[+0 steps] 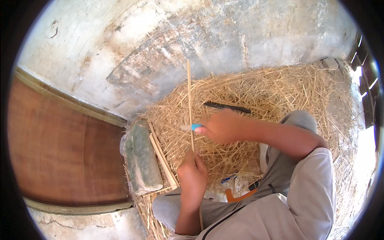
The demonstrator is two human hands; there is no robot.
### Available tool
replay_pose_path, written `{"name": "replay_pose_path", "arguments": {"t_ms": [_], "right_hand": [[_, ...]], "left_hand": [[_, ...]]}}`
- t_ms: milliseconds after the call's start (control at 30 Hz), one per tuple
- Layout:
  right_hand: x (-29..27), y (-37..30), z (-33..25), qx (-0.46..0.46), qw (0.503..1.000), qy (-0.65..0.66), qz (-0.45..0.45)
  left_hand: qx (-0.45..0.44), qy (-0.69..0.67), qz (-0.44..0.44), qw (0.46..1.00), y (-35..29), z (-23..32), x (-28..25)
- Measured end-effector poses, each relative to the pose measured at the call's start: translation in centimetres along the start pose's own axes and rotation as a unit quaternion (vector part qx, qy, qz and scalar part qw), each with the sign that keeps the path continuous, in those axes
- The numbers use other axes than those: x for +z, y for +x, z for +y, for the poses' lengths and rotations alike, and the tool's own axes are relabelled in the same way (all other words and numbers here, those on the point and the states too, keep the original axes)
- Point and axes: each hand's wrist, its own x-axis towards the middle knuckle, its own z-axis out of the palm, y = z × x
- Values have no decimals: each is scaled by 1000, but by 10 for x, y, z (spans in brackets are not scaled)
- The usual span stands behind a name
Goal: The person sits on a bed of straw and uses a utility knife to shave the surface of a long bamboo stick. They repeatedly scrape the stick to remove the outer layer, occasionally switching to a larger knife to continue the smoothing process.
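Observation:
My left hand (193, 170) is closed around the lower part of a thin pale wooden strip (189, 90), which looks like bamboo and stands up and away from me. In my right hand (222, 126) is a small knife with a blue handle (196, 126). Its short, light blade (186, 127) lies across the strip a little above my left fist, slightly blurred. Just beyond my right hand, a long black object (234, 107) rests on the straw; its kind is unclear.
Loose straw (280, 90) covers the floor around my legs. To the left lie more pale strips (163, 159) beside a greenish-grey block (141, 156). An orange curved object (239, 197) is near my lap. A stained wall (224, 36) rises ahead, with a brown wooden door (68, 148) at left.

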Motion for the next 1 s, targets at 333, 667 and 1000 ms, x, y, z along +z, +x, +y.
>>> {"name": "replay_pose_path", "arguments": {"t_ms": [333,667,1000], "right_hand": [[-2,1,-1,35,998,28,-41],[13,11,15,12,999,38,1],[3,25,40,39,997,-46,54]], "left_hand": [[-17,-4,-16,1000,-2,1,0],[-10,11,-14,1000,1,-6,3],[-6,1,-32,999,-8,2,-7]]}}
